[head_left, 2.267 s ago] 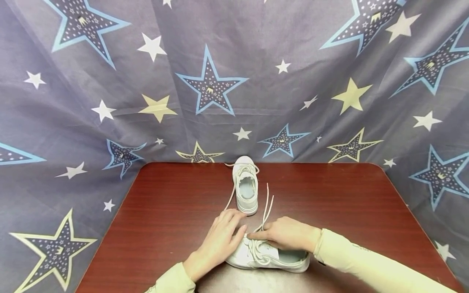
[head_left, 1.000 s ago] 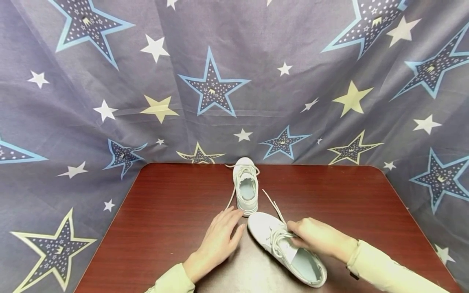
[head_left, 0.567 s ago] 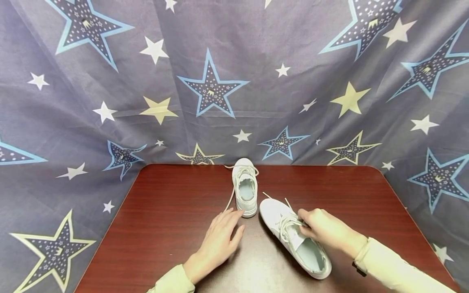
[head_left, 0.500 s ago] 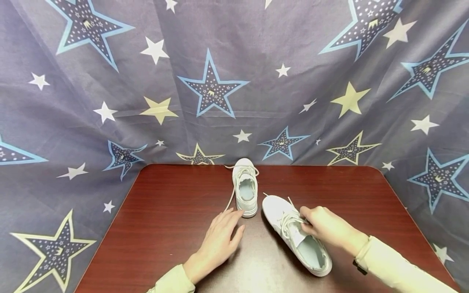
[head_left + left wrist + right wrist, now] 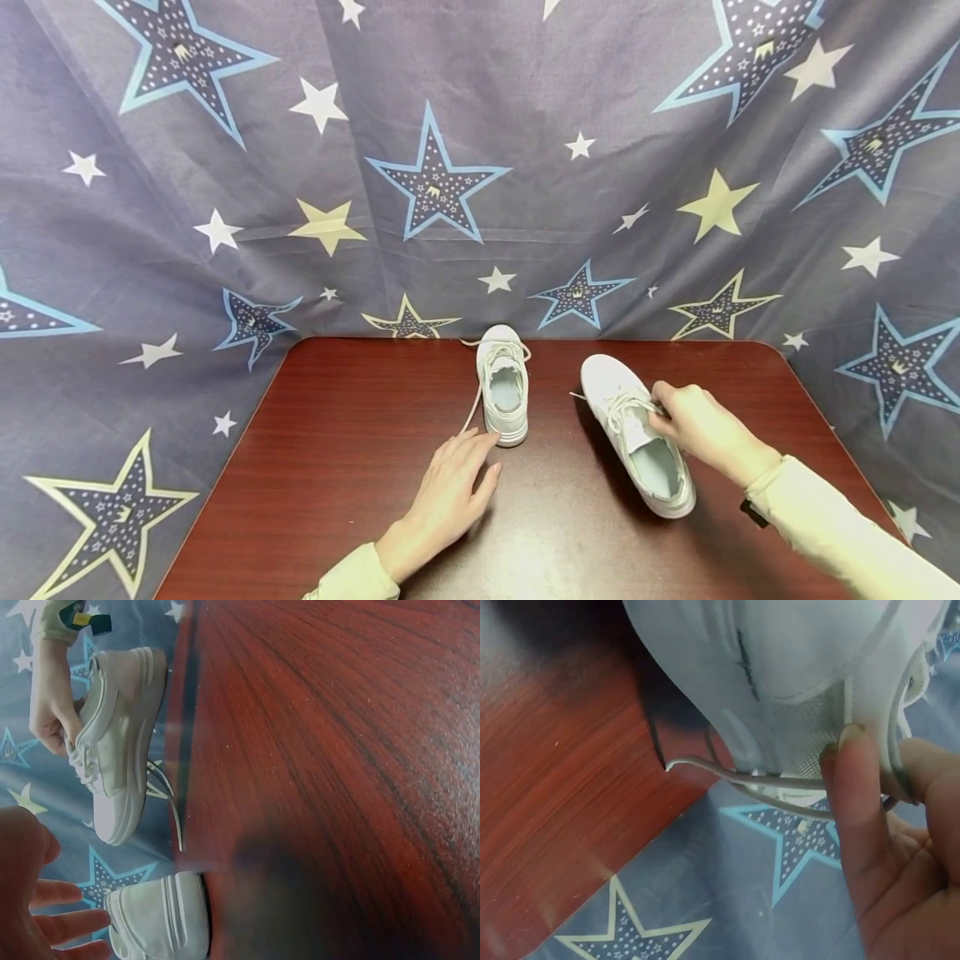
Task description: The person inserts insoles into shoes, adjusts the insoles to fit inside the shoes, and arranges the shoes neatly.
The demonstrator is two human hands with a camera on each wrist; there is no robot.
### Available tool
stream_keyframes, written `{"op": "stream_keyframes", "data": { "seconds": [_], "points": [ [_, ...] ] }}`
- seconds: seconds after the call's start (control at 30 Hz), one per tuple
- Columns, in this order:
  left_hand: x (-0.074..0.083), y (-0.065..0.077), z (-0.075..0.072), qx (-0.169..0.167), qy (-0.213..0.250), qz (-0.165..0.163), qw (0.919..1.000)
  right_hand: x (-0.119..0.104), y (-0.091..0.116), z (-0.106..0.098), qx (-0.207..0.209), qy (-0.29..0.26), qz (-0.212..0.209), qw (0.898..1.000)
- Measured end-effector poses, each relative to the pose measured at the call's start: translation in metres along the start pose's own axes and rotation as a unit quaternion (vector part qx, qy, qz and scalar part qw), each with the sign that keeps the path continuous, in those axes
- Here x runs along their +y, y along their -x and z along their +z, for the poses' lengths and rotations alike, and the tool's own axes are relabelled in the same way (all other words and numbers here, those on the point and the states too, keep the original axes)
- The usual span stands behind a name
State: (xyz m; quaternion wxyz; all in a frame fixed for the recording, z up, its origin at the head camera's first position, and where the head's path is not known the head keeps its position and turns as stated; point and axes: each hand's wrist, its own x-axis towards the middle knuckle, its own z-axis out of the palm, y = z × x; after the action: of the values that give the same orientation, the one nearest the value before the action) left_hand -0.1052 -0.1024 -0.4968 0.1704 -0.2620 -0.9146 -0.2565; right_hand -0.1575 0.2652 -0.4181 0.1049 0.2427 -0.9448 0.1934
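Observation:
My right hand pinches a white lace-up sneaker by the side of its opening, beside the laces. In the right wrist view, the thumb and fingers grip the collar, and loose lace ends hang past the fingers. The left wrist view shows this sneaker held up off the table, toe pointing away. My left hand has relaxed, spread fingers, its fingertips right at the heel of a second white sneaker. That one stands on the table with its toe towards the back edge and its lace loose.
The reddish-brown wooden table has rounded back corners. A grey-blue curtain printed with stars hangs right behind its back edge and along both sides. The second sneaker's lace trails towards the left hand.
The right hand has lifted its sneaker and carried it right and towards the back, turning it from sideways to toe mostly backward. The left hand and the second sneaker have barely moved.

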Motion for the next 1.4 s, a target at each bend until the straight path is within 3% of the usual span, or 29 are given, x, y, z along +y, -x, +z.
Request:
{"op": "stream_keyframes", "data": {
  "seconds": [0.23,0.7,1.03,1.4],
  "points": [
    [0.0,0.001,0.0,0.008,-0.007,0.005,0.9999,0.008,-0.004,-0.005,-0.018,-0.019,0.068,0.997],
    [0.002,0.001,-0.001,-0.002,-0.001,0.002,1.0,0.011,-0.027,0.014,-0.002,-0.03,0.084,0.996],
    [0.002,0.001,0.001,0.002,-0.005,0.012,0.9999,0.008,-0.049,0.025,0.009,-0.08,0.152,0.985],
    [0.0,0.002,0.004,-0.003,-0.007,0.011,0.9999,0.008,-0.069,0.049,0.011,-0.107,0.15,0.983]
  ]
}}
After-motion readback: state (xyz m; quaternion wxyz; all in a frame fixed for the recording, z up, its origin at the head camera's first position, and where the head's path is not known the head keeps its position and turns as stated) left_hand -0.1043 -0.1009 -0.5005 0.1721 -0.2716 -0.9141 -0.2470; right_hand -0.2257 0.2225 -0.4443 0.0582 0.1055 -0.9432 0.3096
